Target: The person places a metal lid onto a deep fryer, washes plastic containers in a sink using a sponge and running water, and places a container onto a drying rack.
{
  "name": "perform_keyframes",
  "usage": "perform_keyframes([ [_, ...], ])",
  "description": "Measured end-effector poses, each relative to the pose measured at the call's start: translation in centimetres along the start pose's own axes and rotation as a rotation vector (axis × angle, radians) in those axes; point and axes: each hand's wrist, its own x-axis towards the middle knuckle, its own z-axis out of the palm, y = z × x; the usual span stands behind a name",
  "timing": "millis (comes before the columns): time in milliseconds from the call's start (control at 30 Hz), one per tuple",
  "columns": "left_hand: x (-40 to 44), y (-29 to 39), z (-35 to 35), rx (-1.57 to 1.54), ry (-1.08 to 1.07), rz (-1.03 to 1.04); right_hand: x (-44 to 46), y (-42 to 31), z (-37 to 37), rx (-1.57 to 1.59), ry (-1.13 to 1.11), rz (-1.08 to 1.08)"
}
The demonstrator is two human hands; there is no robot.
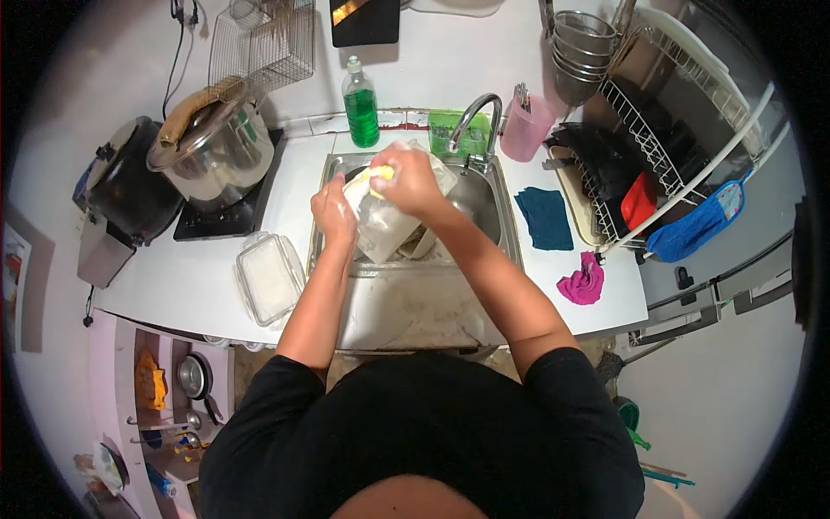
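Over the steel sink (pixel 508 227), my left hand (pixel 335 212) grips the left edge of a whitish translucent plastic container (pixel 380 227), which is tilted. My right hand (pixel 410 180) is closed around a yellow sponge (pixel 381 176) and presses it at the container's upper edge. White suds cling to the fingers of both hands. Below the container, other items lie in the basin, partly hidden; their kind cannot be made out. The curved faucet (pixel 481 108) rises behind the basin, to the right of my right hand.
Behind the sink stands a bottle of green liquid (pixel 361 112). Left are a clear lidded container (pixel 270 275), a steel pot (pixel 216 156) and a black cooker (pixel 134 190). Right are a dark teal cloth (pixel 545 219), a magenta cloth (pixel 582 280), a pink cup (pixel 526 130) and a dish rack (pixel 644 138).
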Motion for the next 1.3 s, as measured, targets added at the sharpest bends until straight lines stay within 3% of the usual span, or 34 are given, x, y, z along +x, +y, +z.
perform_keyframes([
  [133, 0.3, -0.1, 0.2, 0.072, 0.034, 0.104, -0.3, -1.1, 0.8, 0.082, 0.015, -0.074],
  [233, 0.3, 0.1, 0.1, 0.062, 0.045, 0.001, -0.2, -0.7, 0.7, 0.076, 0.037, -0.014],
  [367, 0.3, -0.5, 0.1, 0.001, 0.068, 0.021, -0.6, -3.1, 1.4, 0.061, 0.001, -0.036],
  [467, 0.5, -0.4, -0.7, -0.049, -0.020, 0.083, 0.0, -1.7, 0.5, 0.105, -0.040, -0.043],
  [500, 0.2, -0.1, -1.1, -0.115, -0.073, 0.011, 0.4, -1.0, -0.2, 0.118, -0.061, -0.069],
  [567, 0.2, 0.0, -2.0, -0.186, -0.121, -0.060, 0.9, 1.7, -1.4, 0.084, -0.080, -0.030],
  [633, 0.5, -0.6, -3.4, -0.226, -0.187, -0.095, 1.2, 4.9, -2.4, -0.265, 0.050, 0.029],
  [733, -0.2, -0.8, -2.7, -0.228, -0.074, -0.127, 0.5, 5.2, -0.6, -0.346, 0.012, 0.205],
  [800, 0.0, -1.0, -2.2, -0.256, 0.004, -0.138, -1.1, 2.7, 2.3, -0.221, 0.016, -0.016],
  [867, 0.5, -2.1, -2.8, -0.169, -0.021, -0.028, -1.8, -1.1, 3.4, -0.174, -0.071, -0.077],
  [1100, 0.2, -1.2, -4.7, -0.349, -0.066, -0.180, 0.4, 7.5, -1.9, -0.133, -0.009, 0.045],
  [1167, -0.3, -1.0, -4.8, -0.371, -0.038, -0.207, 0.6, 8.0, -2.5, 0.319, -0.143, 0.310],
  [1267, 0.4, -3.0, -6.3, -0.381, -0.070, -0.149, 0.9, 7.4, -2.9, 0.264, -0.206, 0.271],
  [1300, 0.8, -2.8, -6.7, -0.127, -0.141, -0.112, 1.1, 7.1, -2.8, 0.274, -0.250, 0.253],
])
